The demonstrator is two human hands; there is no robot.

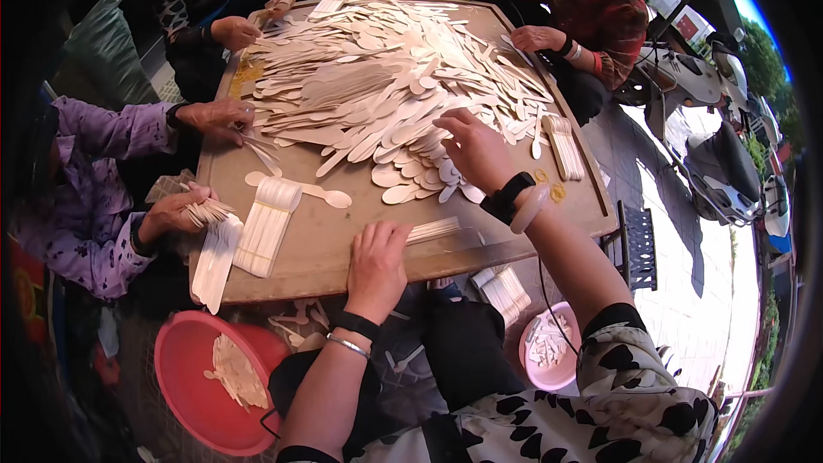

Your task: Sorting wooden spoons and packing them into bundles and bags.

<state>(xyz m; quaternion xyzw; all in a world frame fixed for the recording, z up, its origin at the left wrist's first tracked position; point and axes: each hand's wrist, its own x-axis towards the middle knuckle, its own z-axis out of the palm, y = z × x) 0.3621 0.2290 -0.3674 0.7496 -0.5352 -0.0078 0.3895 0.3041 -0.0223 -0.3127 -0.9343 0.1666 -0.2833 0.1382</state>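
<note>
A large heap of pale wooden spoons (360, 90) covers the brown tabletop (326, 240). At the near table edge my left hand (377, 264) is closed over one end of a small stack of flat wooden sticks (433, 230), which pokes out to its right. Whatever shape their covered ends have is hidden by the hand. My right hand (474, 150) hovers at the near right side of the heap, fingers bent and apart, with nothing visible in it. Loose spoon heads (403, 180) lie just below it.
Banded spoon bundles lie left (267, 227) and right (562, 147), with yellow rubber bands (557, 193) near the right one. Below the table stand a red basin (176, 377) and a pink basin (536, 373). Co-workers' hands (219, 116) work around the table. Scooters (729, 163) are parked at right.
</note>
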